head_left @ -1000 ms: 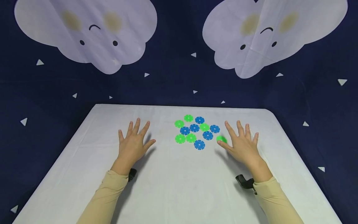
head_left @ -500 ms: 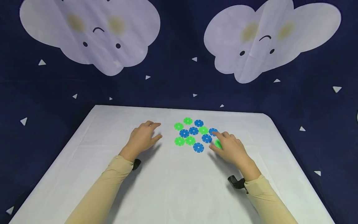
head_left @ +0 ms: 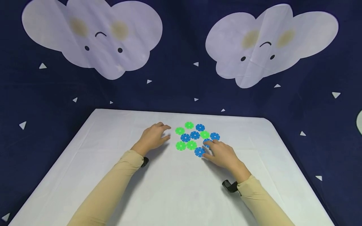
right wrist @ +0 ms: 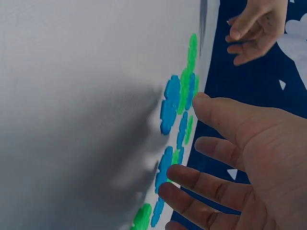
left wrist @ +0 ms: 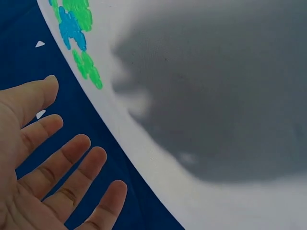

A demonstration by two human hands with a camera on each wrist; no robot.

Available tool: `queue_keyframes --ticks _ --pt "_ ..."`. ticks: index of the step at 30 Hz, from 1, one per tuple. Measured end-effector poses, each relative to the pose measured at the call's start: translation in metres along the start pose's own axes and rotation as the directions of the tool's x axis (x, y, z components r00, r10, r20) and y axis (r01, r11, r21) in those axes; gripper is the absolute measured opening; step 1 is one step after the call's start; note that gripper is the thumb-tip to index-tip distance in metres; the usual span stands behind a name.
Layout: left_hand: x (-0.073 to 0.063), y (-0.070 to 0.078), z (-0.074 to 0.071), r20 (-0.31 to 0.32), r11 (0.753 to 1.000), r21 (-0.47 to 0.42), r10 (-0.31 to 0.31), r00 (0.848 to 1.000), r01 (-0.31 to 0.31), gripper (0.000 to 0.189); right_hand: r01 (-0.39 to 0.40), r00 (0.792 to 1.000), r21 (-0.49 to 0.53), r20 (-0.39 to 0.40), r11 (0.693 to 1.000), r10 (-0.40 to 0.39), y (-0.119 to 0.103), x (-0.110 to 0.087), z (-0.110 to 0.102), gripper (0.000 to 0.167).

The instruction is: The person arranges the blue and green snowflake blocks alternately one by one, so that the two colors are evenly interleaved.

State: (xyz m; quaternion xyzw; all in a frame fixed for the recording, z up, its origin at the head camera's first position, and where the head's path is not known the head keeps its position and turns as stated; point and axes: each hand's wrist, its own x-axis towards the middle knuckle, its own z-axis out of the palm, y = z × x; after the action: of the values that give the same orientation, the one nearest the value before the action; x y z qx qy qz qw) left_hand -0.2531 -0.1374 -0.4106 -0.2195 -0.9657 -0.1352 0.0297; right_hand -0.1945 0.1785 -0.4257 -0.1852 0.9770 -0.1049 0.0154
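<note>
Several blue and green notched plastic discs lie flat in a loose group, among them a green disc [head_left: 181, 146] and a blue disc [head_left: 185, 137]. My right hand [head_left: 223, 153] hovers at the group's right side, fingers relaxed and holding nothing. Its fingertips overlap one blue disc [head_left: 207, 142] in the head view, and the thumb tip is by the front blue disc [head_left: 199, 152]. Another green disc [right wrist: 142, 216] shows in the right wrist view but is hidden under that hand from above. To the left of the group, my left hand [head_left: 152, 138] hangs apart from the discs, its fingers loosely bent.
The discs lie on a white-covered table [head_left: 175, 194], toward its far edge. Behind it hangs a dark blue cloth [head_left: 175, 47] printed with clouds and small triangles. Each wrist carries a black camera [head_left: 230, 186].
Both hands have moved inward toward the discs, and their spread fingers have relaxed and bent. The right hand now covers the rightmost green disc. The head view has shifted slightly.
</note>
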Motion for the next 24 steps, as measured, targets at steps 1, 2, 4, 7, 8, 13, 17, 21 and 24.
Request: queue_keyframes --ticks 1,2,4,7,8,13,17,21,24 --pt "0.003 0.0 0.001 0.01 1.0 -0.002 0.004 1.0 -0.004 0.047 -0.001 1.0 -0.003 0.004 1.0 0.001 -0.001 0.0 0.001 0.055" --pt "0.005 0.0 0.002 0.022 1.0 -0.006 0.003 1.0 -0.003 0.048 -0.002 1.0 -0.004 0.009 1.0 0.002 -0.002 0.001 0.002 0.056" --pt "0.01 0.0 0.005 0.044 1.0 -0.007 0.002 0.999 -0.002 0.048 -0.002 1.0 -0.004 0.019 1.0 0.002 -0.003 0.002 0.003 0.056" --pt "0.017 -0.001 0.008 0.069 1.0 -0.004 0.002 0.998 -0.002 0.048 -0.003 1.0 -0.006 0.031 1.0 0.003 -0.006 0.003 0.003 0.055" --pt "0.018 -0.001 0.01 0.079 1.0 -0.003 -0.001 0.997 0.001 0.048 -0.005 0.999 -0.005 0.036 1.0 0.005 -0.006 0.004 0.004 0.055" --pt "0.024 -0.002 0.016 0.098 1.0 0.0 0.006 0.995 -0.006 0.047 -0.015 0.999 -0.024 0.044 1.0 0.016 -0.008 0.006 0.005 0.055" --pt "0.028 -0.002 0.021 0.105 1.0 0.0 0.0 0.995 0.0 0.047 -0.014 0.999 -0.034 0.043 0.999 0.016 -0.009 0.007 0.006 0.054" --pt "0.032 -0.003 0.026 0.125 1.0 0.006 -0.004 0.992 0.003 0.047 -0.015 0.999 -0.044 0.037 0.999 0.017 -0.009 0.008 0.007 0.052" --pt "0.033 -0.002 0.028 0.139 1.0 0.012 -0.007 0.99 0.006 0.048 -0.019 0.999 -0.047 0.034 0.999 0.02 -0.009 0.008 0.007 0.051"
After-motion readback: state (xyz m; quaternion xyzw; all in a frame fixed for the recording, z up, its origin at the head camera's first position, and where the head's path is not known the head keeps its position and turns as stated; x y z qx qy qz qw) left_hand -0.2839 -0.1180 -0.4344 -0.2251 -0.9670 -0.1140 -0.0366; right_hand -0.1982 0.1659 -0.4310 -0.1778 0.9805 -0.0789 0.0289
